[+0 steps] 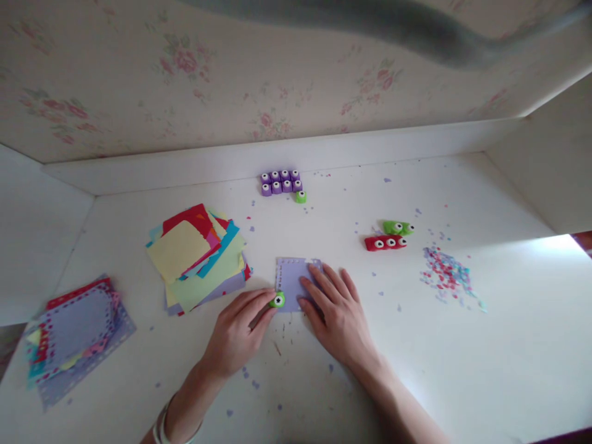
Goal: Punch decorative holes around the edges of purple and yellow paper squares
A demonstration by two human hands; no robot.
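A square of purple paper (pixel 292 285) lies flat in front of me, with small punched holes along its left and top edges. Between the thumb and fingers of my left hand (pixel 240 327) is a green craft punch (pixel 277 300), set at the paper's lower left edge. My right hand (pixel 340 311) rests on the right part of the sheet, fingers spread and pressing it to the table; that part of the paper is hidden.
Loose coloured paper (pixel 185 253) is piled left of the sheet. Far left lies a stack of punched sheets (pixel 78 327). Purple punches (pixel 282 184) and a green one (pixel 301 197) stand at the back; red punches (pixel 386 243) and green punches (pixel 396 227) sit right, near a confetti heap (pixel 448 274).
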